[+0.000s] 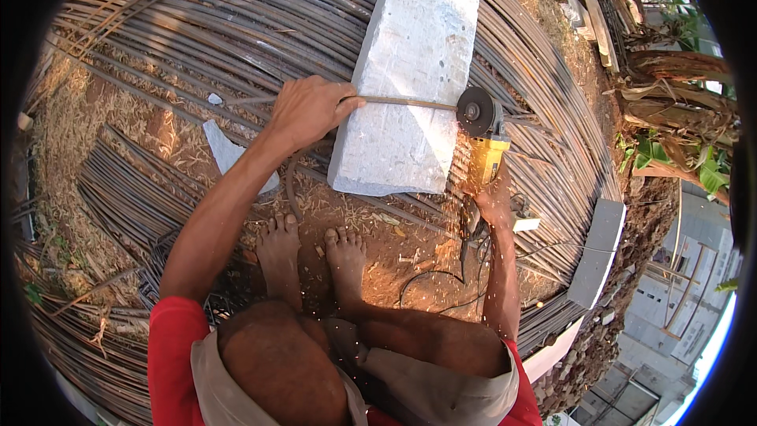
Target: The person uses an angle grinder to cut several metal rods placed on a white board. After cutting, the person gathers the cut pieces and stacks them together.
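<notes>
My left hand is closed around a steel rod, pressing it down at the left edge of a pale grey stone slab. The rod lies across the slab and its right end meets the dark disc of a yellow and black angle grinder. My right hand grips the grinder's body from below, its fingers partly hidden by the tool. Orange sparks stream down from the disc past the hand toward the ground.
Bundles of long steel rods spread under and around the slab. A black cable loops on the soil by my bare feet. A grey block stands at the right, and a small stone piece lies left of the slab.
</notes>
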The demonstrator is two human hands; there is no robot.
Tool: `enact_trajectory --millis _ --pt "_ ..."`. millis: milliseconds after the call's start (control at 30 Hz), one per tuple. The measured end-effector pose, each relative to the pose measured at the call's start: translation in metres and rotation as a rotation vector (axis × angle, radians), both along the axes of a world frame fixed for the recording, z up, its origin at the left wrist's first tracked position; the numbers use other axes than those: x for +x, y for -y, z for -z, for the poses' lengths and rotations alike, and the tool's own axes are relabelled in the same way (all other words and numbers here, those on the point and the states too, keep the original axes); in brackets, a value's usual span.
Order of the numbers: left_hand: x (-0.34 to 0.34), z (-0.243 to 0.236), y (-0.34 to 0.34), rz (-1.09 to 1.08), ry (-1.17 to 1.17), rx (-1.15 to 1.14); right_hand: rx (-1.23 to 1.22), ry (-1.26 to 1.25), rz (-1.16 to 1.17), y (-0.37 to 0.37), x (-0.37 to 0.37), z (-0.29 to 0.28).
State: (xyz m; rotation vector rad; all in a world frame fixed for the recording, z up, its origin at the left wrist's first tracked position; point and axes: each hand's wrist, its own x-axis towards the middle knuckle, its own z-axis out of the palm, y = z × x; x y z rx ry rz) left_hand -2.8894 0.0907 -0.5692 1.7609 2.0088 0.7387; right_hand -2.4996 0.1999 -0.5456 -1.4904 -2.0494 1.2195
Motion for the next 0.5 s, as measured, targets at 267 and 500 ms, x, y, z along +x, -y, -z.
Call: enact_trajectory --millis 267,500 --pt "0.001 -0.001 -0.001 -0.003 0.001 -0.022 -0.014 -0.070 -0.063 -0.012 0.018 0.019" --pt "-0.002 0.003 0.003 -0.004 -0.005 0.006 -0.165 -0.356 -0.044 -0.007 0.011 0.023"
